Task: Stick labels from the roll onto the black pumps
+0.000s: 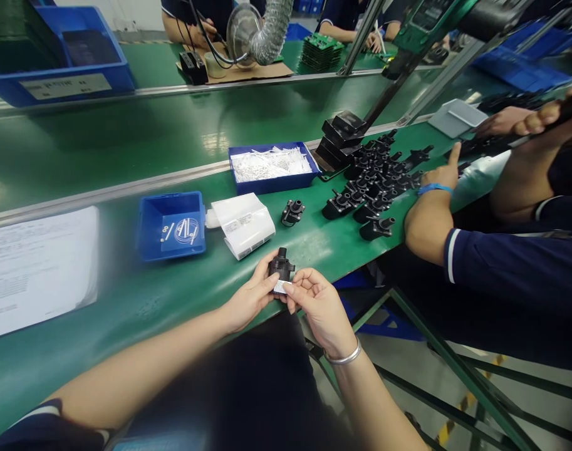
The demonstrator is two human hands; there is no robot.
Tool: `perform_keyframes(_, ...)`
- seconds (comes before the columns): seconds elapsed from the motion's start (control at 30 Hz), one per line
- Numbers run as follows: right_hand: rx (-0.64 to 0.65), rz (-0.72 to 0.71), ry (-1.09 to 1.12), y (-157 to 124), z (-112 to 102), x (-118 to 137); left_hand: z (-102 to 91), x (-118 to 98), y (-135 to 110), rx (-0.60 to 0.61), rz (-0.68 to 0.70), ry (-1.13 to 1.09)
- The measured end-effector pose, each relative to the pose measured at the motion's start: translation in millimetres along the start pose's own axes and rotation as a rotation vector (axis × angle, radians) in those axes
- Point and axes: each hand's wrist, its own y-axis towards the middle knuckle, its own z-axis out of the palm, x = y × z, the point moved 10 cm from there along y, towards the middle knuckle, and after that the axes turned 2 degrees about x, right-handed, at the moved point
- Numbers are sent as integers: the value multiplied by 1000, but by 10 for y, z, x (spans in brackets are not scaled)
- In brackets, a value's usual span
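My left hand (252,294) is closed around a small black pump (282,263), its round port pointing up and away from me. A white printed label (282,287) lies against the pump's near side. My right hand (316,307), with a silver bangle at the wrist, pinches the right edge of that label between thumb and finger. Beyond my hands, a second black pump (292,213) stands alone on the green bench. A folded sheet of white labels (244,225) lies to its left.
A blue tray (145,241) holds small white pieces; a blue box (276,186) is full of white strips. Many black pumps (374,172) crowd the right, beside a machine post (384,94). A co-worker's arm (429,219) reaches in there. Papers (36,269) lie at left.
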Motion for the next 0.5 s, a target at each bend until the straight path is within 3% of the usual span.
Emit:
perform_keyframes(0.37,-14,-10,-39,2,-32,33,26,-28,-7,12,10,58)
perform_keyframes(0.5,-85,-48,-88,-23,-129,104,49,-50,-2,19,35,96)
